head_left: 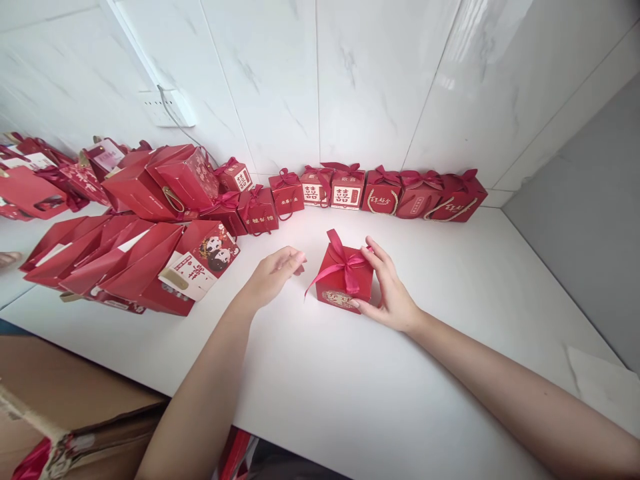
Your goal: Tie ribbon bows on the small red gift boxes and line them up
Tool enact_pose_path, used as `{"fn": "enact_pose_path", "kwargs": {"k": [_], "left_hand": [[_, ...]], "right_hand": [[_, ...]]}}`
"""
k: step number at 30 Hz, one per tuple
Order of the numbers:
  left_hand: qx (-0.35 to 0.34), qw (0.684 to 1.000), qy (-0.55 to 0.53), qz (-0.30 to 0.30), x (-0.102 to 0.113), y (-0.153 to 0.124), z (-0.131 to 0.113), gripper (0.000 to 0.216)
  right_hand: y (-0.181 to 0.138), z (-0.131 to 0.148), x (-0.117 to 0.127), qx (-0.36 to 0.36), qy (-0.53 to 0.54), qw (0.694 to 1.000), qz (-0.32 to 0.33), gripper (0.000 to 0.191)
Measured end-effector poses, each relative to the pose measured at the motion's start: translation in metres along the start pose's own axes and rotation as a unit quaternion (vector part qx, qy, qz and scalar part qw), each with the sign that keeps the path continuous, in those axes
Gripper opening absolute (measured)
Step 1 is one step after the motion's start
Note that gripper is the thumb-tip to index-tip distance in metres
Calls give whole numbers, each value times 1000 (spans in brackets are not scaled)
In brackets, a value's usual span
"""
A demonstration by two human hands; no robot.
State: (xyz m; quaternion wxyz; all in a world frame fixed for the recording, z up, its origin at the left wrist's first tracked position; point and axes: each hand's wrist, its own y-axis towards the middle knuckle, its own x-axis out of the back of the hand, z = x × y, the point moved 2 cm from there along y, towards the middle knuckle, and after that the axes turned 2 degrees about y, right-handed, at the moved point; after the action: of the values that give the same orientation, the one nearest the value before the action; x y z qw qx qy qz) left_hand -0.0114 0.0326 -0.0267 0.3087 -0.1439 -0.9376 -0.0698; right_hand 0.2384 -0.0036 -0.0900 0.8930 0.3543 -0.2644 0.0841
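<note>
Right hand (393,297) is clasping the right side of the ribboned box (340,298), thumb lying at the front, fingers spreading toward the back corner. Left hand (274,275) is hovering just left of the box, not touching it; fingers are half-curling, no object showing. Cannot tell whether those fingertips are meeting. The box is sitting upright on the counter (300,373).

Risks (judged): a fingertip catching a loose tail of the bow (347,263) could be pulling it undone; one-sided squeezing could be denting the card wall or skewing the box.

Surroundings: the counter is looking white and smooth. Behind the box, a row of small red boxes (347,190) is standing by the tiled wall (370,80). Left of it, red gift bags (173,283) are crowding; nearer the viewer, also leftward, a cardboard carton (75,373) is standing.
</note>
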Motion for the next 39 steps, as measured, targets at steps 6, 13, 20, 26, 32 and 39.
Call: {"fn": "enact_pose_path", "kwargs": {"k": [6, 13, 20, 26, 32, 39], "left_hand": [[-127, 988, 46, -71, -31, -16, -34, 19], [-55, 991, -14, -125, -43, -14, -26, 15], [-12, 992, -42, -115, -35, -11, -21, 23], [21, 994, -44, -98, -34, -6, -14, 26], [36, 992, -81, -93, -35, -1, -3, 23], [34, 996, -20, -82, -38, 5, 13, 19]], "right_hand": [[0, 1, -1, 31, -21, 999, 0, 84], [0, 3, -1, 35, -23, 999, 4, 68], [0, 4, 0, 15, -16, 1000, 4, 66], [-1, 2, 0, 9, -16, 1000, 4, 65], [-2, 3, 0, 13, -14, 1000, 4, 70], [-5, -2, -3, -27, -15, 1000, 4, 89]]}}
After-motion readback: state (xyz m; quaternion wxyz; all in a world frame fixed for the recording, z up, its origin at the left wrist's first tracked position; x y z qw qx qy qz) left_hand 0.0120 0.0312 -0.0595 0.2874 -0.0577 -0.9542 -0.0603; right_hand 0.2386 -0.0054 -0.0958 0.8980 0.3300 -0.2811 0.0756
